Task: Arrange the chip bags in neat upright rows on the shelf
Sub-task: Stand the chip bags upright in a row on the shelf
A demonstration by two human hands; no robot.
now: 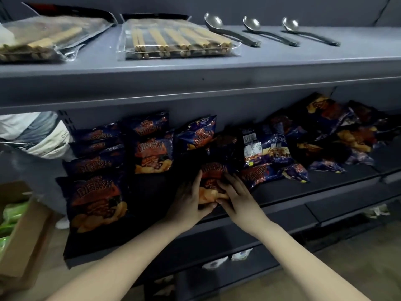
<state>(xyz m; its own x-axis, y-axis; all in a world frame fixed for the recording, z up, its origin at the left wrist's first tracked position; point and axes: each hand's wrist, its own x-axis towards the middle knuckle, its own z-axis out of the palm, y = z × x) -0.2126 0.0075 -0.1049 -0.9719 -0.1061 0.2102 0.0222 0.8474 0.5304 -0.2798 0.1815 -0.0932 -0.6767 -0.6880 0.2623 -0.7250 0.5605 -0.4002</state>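
Both hands close on one dark blue chip bag (213,183) at the front of the lower shelf (282,192), near its middle. The left hand (188,200) cups the bag's left edge and bottom corner, while the right hand (235,196) presses its fingers across the lower right of the face. Holding it from both sides likely keeps the soft, air-filled packet upright and square as it is set down.

To the left, two rows already stand in order: a near column fronted by a large upright bag (95,203) with others stacked behind it, and a second column (153,146) further in. A third row seems to be starting behind the held bag, where another packet (198,135) stands.

To the right, the job is plainly unfinished: a loose heap of bags (325,131) lies tumbled, some flat, and one (265,146) shows its back with barcode. The upper shelf carries packs of chopsticks (180,42) and three metal ladles (269,30), not part of the work.
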